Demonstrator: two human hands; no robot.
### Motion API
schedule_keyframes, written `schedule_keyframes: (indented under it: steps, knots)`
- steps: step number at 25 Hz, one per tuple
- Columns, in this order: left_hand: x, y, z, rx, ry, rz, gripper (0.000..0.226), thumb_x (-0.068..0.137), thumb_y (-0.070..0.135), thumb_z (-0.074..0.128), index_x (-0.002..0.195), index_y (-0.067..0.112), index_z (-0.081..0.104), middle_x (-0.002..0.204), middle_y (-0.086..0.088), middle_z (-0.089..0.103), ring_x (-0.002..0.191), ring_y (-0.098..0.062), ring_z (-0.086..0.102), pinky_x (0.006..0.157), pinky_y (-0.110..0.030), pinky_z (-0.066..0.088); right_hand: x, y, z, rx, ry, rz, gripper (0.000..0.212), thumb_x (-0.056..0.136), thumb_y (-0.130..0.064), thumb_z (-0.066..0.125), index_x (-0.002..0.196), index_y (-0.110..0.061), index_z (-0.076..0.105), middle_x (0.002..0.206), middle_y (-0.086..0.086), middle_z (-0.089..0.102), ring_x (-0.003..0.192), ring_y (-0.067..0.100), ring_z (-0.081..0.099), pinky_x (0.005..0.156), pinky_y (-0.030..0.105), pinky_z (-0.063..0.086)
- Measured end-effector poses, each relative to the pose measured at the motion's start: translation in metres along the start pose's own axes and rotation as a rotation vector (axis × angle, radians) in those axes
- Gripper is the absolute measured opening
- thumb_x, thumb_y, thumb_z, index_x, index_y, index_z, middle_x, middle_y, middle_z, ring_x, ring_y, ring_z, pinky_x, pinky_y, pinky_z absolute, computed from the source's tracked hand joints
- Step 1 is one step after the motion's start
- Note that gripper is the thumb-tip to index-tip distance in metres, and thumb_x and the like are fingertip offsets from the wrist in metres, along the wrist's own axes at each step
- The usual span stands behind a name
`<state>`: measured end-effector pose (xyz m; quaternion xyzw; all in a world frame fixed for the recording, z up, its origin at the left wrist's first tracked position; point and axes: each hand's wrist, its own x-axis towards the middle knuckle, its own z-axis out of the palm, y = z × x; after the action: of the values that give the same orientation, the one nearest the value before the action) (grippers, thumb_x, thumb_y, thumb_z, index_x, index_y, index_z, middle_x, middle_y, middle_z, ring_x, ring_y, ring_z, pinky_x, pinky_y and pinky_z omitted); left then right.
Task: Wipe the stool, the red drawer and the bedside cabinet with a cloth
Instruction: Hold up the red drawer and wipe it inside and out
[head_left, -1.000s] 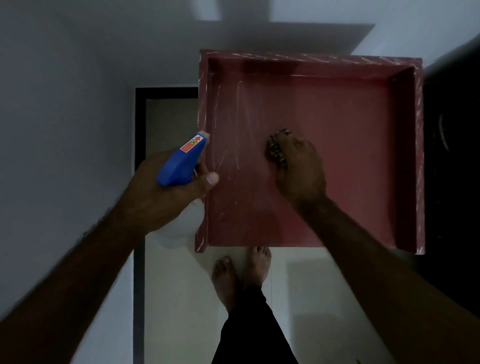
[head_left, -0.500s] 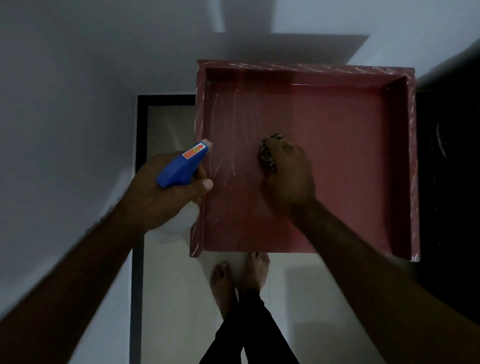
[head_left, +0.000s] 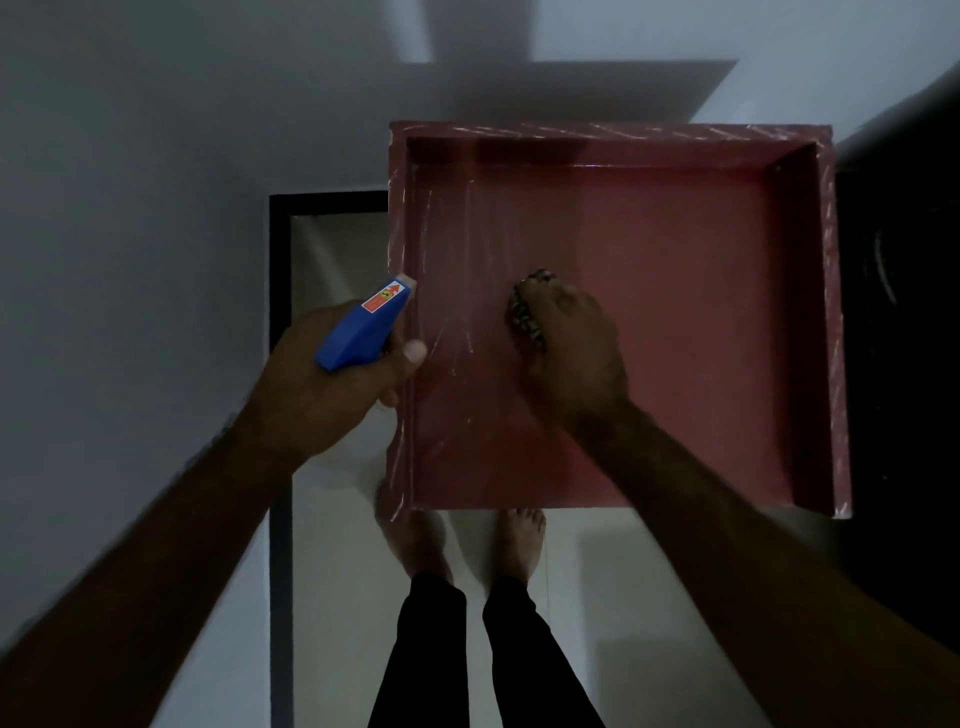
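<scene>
The red drawer (head_left: 675, 322) lies open below me, seen from above, its floor streaked with wet marks at the left. My right hand (head_left: 571, 348) presses a bunched patterned cloth (head_left: 522, 312) on the drawer floor, left of centre, fingers curled round it. My left hand (head_left: 337, 389) grips a spray bottle with a blue head (head_left: 363, 327) just outside the drawer's left wall, nozzle aimed into the drawer. The bottle's pale body is mostly hidden under the hand.
A white wall (head_left: 130, 234) fills the left side and the back. A dark cabinet (head_left: 904, 338) stands against the drawer's right side. My bare feet (head_left: 519, 540) stand on the pale tiled floor (head_left: 332, 597) below the drawer's near edge, beside a black border strip (head_left: 280, 597).
The right hand with the cloth has slid a little left across the drawer floor. The view has shifted slightly. The left hand keeps the bottle by the left wall.
</scene>
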<state>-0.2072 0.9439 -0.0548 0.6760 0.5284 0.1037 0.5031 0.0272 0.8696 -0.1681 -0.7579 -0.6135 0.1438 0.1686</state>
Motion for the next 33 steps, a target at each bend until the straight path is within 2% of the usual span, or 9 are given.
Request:
schedule_keyframes:
  steps: [4, 9, 12, 15, 18, 21, 26, 30, 33]
  knots:
    - [0.007, -0.005, -0.004, 0.034, -0.022, 0.032, 0.047, 0.080, 0.048, 0.062, 0.088, 0.001, 0.063, 0.074, -0.013, 0.067, 0.068, -0.013, 0.068, 0.062, -0.008, 0.050, -0.006, -0.014, 0.000, 0.017, -0.077, -0.215, 0.049, 0.093, -0.022, 0.044, 0.135, -0.006, 0.065, 0.135, 0.018, 0.067, 0.118, 0.039, 0.064, 0.094, 0.049, 0.054]
    - [0.013, -0.007, -0.014, 0.012, -0.026, 0.045, 0.049, 0.082, 0.056, 0.069, 0.092, 0.009, 0.064, 0.073, -0.004, 0.070, 0.064, -0.012, 0.070, 0.064, -0.017, 0.055, 0.018, 0.018, 0.000, -0.034, 0.016, 0.101, 0.043, 0.089, -0.010, 0.059, 0.132, -0.009, 0.063, 0.127, 0.016, 0.068, 0.111, 0.039, 0.061, 0.092, 0.044, 0.050]
    - [0.018, -0.010, -0.015, 0.026, -0.026, 0.046, 0.050, 0.082, 0.054, 0.070, 0.094, 0.007, 0.064, 0.075, -0.009, 0.070, 0.065, -0.015, 0.070, 0.069, -0.029, 0.059, 0.015, -0.011, 0.010, -0.011, -0.042, 0.037, 0.049, 0.087, -0.009, 0.056, 0.135, -0.011, 0.061, 0.136, 0.015, 0.064, 0.122, 0.037, 0.058, 0.094, 0.048, 0.052]
    - [0.023, -0.010, -0.014, 0.048, -0.038, 0.069, 0.055, 0.082, 0.056, 0.070, 0.093, 0.002, 0.063, 0.076, -0.014, 0.069, 0.065, -0.015, 0.069, 0.063, -0.017, 0.056, 0.008, -0.023, 0.006, -0.002, -0.137, -0.124, 0.057, 0.084, -0.008, 0.054, 0.140, -0.010, 0.060, 0.141, 0.015, 0.063, 0.126, 0.037, 0.058, 0.092, 0.048, 0.052]
    - [0.027, -0.010, -0.017, 0.067, -0.048, 0.072, 0.052, 0.080, 0.051, 0.062, 0.092, 0.001, 0.063, 0.075, -0.015, 0.068, 0.065, -0.015, 0.068, 0.060, -0.008, 0.050, 0.020, -0.002, -0.002, -0.002, -0.072, 0.007, 0.059, 0.081, 0.000, 0.065, 0.139, -0.009, 0.061, 0.136, 0.017, 0.065, 0.118, 0.040, 0.061, 0.094, 0.048, 0.052]
    - [0.030, -0.010, -0.019, 0.078, -0.059, 0.064, 0.048, 0.080, 0.052, 0.060, 0.093, 0.005, 0.063, 0.075, -0.009, 0.069, 0.066, -0.013, 0.069, 0.061, -0.012, 0.051, 0.026, 0.005, 0.000, -0.005, 0.021, 0.108, 0.051, 0.086, -0.003, 0.065, 0.137, -0.004, 0.063, 0.133, 0.020, 0.066, 0.117, 0.041, 0.062, 0.099, 0.047, 0.049]
    - [0.033, -0.012, -0.022, 0.092, -0.072, 0.065, 0.048, 0.079, 0.053, 0.057, 0.093, 0.008, 0.063, 0.077, -0.006, 0.068, 0.067, -0.011, 0.068, 0.064, -0.020, 0.051, 0.017, -0.026, 0.009, 0.012, -0.125, -0.063, 0.058, 0.088, -0.017, 0.040, 0.143, -0.011, 0.058, 0.145, 0.015, 0.060, 0.130, 0.037, 0.056, 0.099, 0.053, 0.052]
    - [0.034, -0.013, -0.025, 0.048, -0.075, 0.055, 0.050, 0.078, 0.052, 0.059, 0.092, 0.004, 0.063, 0.078, -0.012, 0.067, 0.068, -0.015, 0.068, 0.060, -0.014, 0.053, 0.032, -0.003, -0.001, 0.008, -0.031, 0.062, 0.057, 0.083, -0.002, 0.064, 0.140, -0.005, 0.060, 0.135, 0.021, 0.064, 0.120, 0.044, 0.060, 0.098, 0.052, 0.051]
    - [0.035, -0.015, -0.027, 0.073, -0.075, 0.059, 0.050, 0.082, 0.055, 0.062, 0.093, 0.006, 0.063, 0.077, -0.010, 0.068, 0.068, -0.012, 0.069, 0.064, -0.021, 0.053, 0.043, 0.003, 0.000, -0.007, 0.017, 0.200, 0.056, 0.086, -0.004, 0.066, 0.141, -0.005, 0.060, 0.134, 0.022, 0.064, 0.121, 0.044, 0.059, 0.103, 0.052, 0.049]
